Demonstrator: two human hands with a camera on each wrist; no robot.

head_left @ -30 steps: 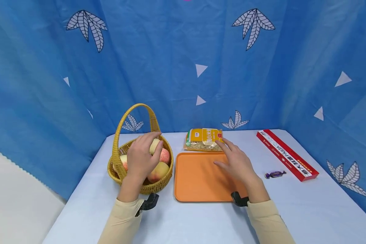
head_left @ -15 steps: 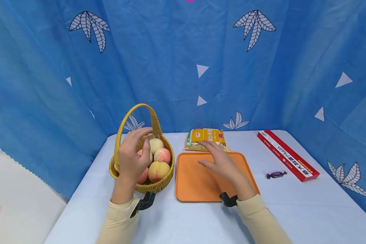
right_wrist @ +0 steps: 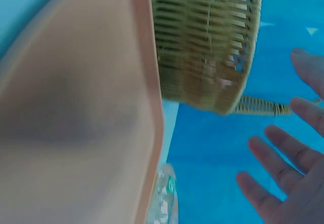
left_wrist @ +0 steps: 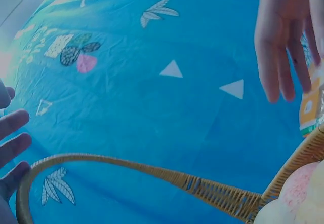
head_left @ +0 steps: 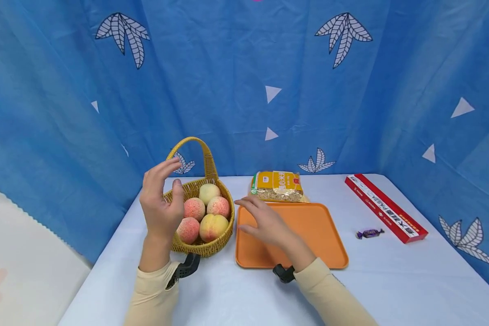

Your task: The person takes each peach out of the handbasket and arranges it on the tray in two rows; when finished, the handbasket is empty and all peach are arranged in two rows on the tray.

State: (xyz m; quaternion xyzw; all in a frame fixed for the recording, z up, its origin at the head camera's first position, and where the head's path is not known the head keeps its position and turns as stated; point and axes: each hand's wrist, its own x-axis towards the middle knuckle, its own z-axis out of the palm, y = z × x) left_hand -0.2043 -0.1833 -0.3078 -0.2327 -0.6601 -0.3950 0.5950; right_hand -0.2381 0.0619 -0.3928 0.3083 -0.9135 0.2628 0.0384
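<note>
A yellow wicker basket with a tall arched handle stands left of centre, holding several peaches. My left hand is raised in front of its left side, fingers loosely bent and thumb apart, grasping nothing. In the left wrist view its fingertips come up beside the handle. Over the left part of an orange tray hovers my right hand, its fingers extended toward the basket's right rim and nothing in its hold. The right wrist view shows those fingers spread apart.
Behind the tray lies a yellow bag of pasta. To the right are a purple-wrapped candy and a long red pasta box. A blue patterned curtain encloses the white-covered table at the back and sides.
My left hand has moved left from above the peaches, uncovering more of them. My right hand has swung left across the tray toward the basket. The basket and other items appear unmoved.
</note>
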